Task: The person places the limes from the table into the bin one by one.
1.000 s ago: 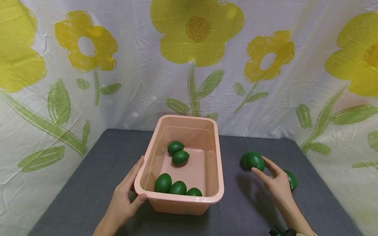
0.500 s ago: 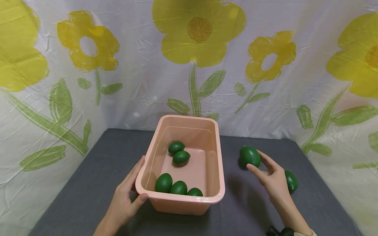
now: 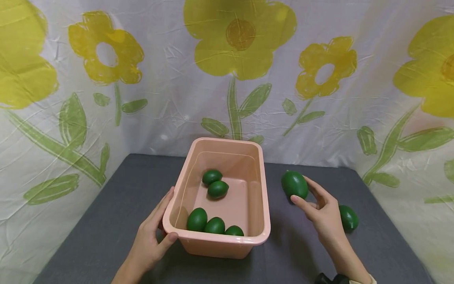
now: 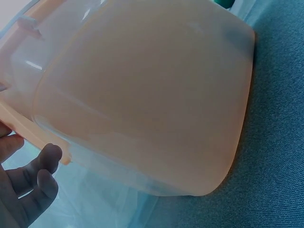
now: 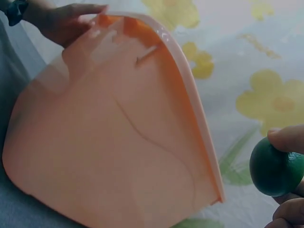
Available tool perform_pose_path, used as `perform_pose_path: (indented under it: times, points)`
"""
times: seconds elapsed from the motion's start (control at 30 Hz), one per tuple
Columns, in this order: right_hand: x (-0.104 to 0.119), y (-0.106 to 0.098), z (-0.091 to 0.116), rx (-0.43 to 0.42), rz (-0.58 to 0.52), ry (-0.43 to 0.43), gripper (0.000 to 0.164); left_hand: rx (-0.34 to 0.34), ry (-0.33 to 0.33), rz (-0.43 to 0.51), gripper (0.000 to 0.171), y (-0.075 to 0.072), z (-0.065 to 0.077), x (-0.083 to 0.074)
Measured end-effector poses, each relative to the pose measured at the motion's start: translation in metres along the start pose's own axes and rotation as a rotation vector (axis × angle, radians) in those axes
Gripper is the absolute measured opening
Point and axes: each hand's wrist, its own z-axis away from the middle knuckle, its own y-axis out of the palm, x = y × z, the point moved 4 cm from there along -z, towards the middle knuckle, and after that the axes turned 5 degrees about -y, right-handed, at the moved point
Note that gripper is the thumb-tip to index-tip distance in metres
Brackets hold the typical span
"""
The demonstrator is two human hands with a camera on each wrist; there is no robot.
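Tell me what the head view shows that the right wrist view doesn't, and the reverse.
Head only: five green fruits inside the pink bin, and a loose fruit on the dark cloth beside the right hand.

Right wrist only: a dark band on the left wrist, the bin's outer wall facing the right hand.

Both: the bin, the left hand at its rim, the right hand holding a green fruit, the cloth and flowered backdrop.
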Motion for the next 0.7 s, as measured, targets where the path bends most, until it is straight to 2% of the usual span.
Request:
perform_pose_path:
  times: [0.37,0.53,0.7]
  points:
    - [0.018,0.023,-0.005,0.026,-0.035,-0.078,0.06,0.006,-0.006,-0.006,0.087,0.001,-0.002,0.0]
    - [0.026,0.033,-0.006,0.07,-0.105,-0.114,0.06,0.004,0.012,0.012,0.086,0.001,-0.002,0.001]
    - [0.029,0.044,-0.006,0.135,-0.12,-0.143,0.062,-0.001,0.025,0.016,0.085,0.001,0.001,0.004]
